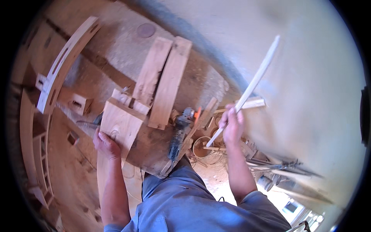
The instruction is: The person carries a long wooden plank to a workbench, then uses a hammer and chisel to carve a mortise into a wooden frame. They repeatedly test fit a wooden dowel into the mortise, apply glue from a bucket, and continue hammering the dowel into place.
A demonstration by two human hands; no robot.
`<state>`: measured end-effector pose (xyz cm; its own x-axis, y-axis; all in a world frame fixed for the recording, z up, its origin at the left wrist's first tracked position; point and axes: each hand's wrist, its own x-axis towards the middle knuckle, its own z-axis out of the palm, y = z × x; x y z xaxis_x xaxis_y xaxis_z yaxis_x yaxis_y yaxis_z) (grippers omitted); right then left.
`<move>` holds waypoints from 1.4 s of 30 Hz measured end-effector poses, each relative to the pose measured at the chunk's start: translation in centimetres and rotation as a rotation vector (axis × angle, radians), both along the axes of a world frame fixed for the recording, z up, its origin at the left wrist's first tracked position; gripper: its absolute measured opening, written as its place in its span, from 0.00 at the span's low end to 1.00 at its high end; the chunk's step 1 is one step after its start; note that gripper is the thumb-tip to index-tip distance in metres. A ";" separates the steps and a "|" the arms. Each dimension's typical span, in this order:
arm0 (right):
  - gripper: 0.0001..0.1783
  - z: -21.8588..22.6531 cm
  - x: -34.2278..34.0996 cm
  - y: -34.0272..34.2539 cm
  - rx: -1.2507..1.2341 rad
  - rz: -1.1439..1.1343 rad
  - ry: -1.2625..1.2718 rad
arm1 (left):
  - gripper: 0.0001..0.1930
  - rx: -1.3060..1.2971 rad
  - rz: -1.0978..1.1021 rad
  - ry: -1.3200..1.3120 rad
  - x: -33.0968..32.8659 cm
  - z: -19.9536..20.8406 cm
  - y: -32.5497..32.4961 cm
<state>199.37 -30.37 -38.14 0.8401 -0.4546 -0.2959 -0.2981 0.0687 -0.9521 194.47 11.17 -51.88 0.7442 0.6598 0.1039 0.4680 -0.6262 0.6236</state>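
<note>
Head view: both hands loaded on my feed. Left hand [106,146] is clamped on the left edge of a thick wooden board [121,123], thumb on the top face; the other fingers are mostly hidden, so I can't tell how far they wrap under. Right hand [233,125] is closed around a long, thin, pale wooden strip [257,79]. Strip is tilted: top end up and right of that hand, bottom end down-left of it, overlapping a bucket [194,148]. I can't tell whether that end is inside.

Between the hands: black angle grinder [181,129] on the bench [147,156], orange part [198,114] on the side toward the right hand. Beyond the left hand's board I see one plank [154,69] and a second plank [171,85] lying side by side, dark gap between. Up-left of the left hand: slotted wooden block [80,104], then a curved slotted beam [69,62]. Far left of it: ladder-like wooden frame [38,150].
</note>
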 end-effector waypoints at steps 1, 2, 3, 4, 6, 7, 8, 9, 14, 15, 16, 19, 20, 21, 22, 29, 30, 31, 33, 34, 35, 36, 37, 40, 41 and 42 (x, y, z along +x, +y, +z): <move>0.13 -0.7 -2.9 -0.4 -0.013 -0.023 0.021 | 0.24 -0.011 0.011 0.000 0.0 0.3 -0.1; 0.12 -1.4 -6.0 -0.7 -0.021 -0.041 0.044 | 0.24 -0.018 0.026 0.003 0.0 0.6 0.0; 0.12 -1.9 -9.0 -0.8 -0.058 -0.049 0.095 | 0.25 -0.027 0.034 0.004 0.0 0.5 0.2; 0.12 -2.6 -12.3 -0.8 -0.091 -0.055 0.156 | 0.26 -0.063 0.026 0.007 0.1 0.8 0.1; 0.13 -5.7 -20.3 -2.0 -0.189 -0.033 0.250 | 0.28 -0.128 0.011 0.030 0.5 1.3 -0.5; 0.12 -6.0 -23.4 -1.8 -0.242 -0.026 0.331 | 0.28 -0.108 0.000 0.037 0.4 0.8 -0.1; 0.12 -6.3 -26.6 -1.5 -0.292 -0.022 0.409 | 0.28 -0.122 -0.011 0.005 0.5 0.4 0.3; 0.13 -8.2 -31.2 -2.1 -0.381 0.006 0.435 | 0.27 -0.138 -0.026 -0.022 0.5 0.2 0.6; 0.12 -12.1 -50.8 -2.7 -0.484 -0.023 0.771 | 0.24 0.333 -0.449 -0.354 2.9 4.7 -1.0; 0.12 -12.5 -54.1 -2.7 -0.467 -0.031 0.827 | 0.23 0.320 -0.571 -0.353 3.7 6.3 -2.2; 0.12 -13.0 -56.9 -2.5 -0.422 -0.027 0.895 | 0.23 0.307 -0.692 -0.352 4.8 8.0 -3.6; 0.12 -13.6 -62.4 -1.6 -0.232 0.001 1.073 | 0.22 0.320 -0.937 -0.158 6.7 10.8 -6.2; 0.13 -13.9 -63.3 -1.6 -0.093 -0.093 1.185 | 0.22 0.335 -0.993 -0.060 7.2 11.3 -6.7; 0.14 -14.2 -63.3 -1.4 -0.077 -0.062 1.167 | 0.22 0.348 -1.025 0.016 7.7 11.4 -6.9; 0.14 -15.7 -63.6 -1.8 -0.183 0.059 1.055 | 0.22 0.405 -1.021 0.000 8.1 11.3 -7.2; 0.17 -16.8 -49.3 -3.5 -0.188 0.040 0.733 | 0.21 0.538 -1.194 0.058 10.8 11.1 -7.8; 0.16 -16.1 -47.5 -4.2 -0.187 0.043 0.696 | 0.20 0.506 -1.235 0.137 11.2 11.6 -8.8; 0.14 -16.9 -47.1 -5.2 -0.183 -0.010 0.640 | 0.19 0.466 -1.282 0.207 11.9 11.7 -10.2; 0.13 -17.1 -45.6 -6.3 -0.167 -0.079 0.571 | 0.18 0.489 -1.248 0.301 12.8 12.0 -11.4; 0.13 -15.6 -44.1 -6.7 -0.160 -0.097 0.568 | 0.18 0.502 -1.223 0.351 13.2 12.1 -11.7; 0.12 -14.1 -43.3 -7.0 -0.157 -0.122 0.566 | 0.18 0.484 -1.181 0.526 13.5 12.8 -12.7; 0.12 -13.1 -43.1 -6.9 -0.125 -0.164 0.570 | 0.17 0.489 -1.182 0.508 13.6 12.4 -12.4; 0.12 -12.2 -43.3 -6.7 -0.095 -0.208 0.574 | 0.17 0.493 -1.184 0.488 13.6 11.8 -11.8; 0.14 -12.4 -47.7 -5.0 -0.148 -0.271 0.662 | 0.17 0.496 -1.189 0.440 14.5 10.0 -10.8; 0.14 -13.4 -50.7 -4.3 -0.193 -0.262 0.708 | 0.17 0.490 -1.194 0.427 14.5 9.2 -11.0; 0.14 -13.9 -53.5 -3.3 -0.236 -0.252 0.751 | 0.18 0.465 -1.210 0.423 14.2 8.7 -11.4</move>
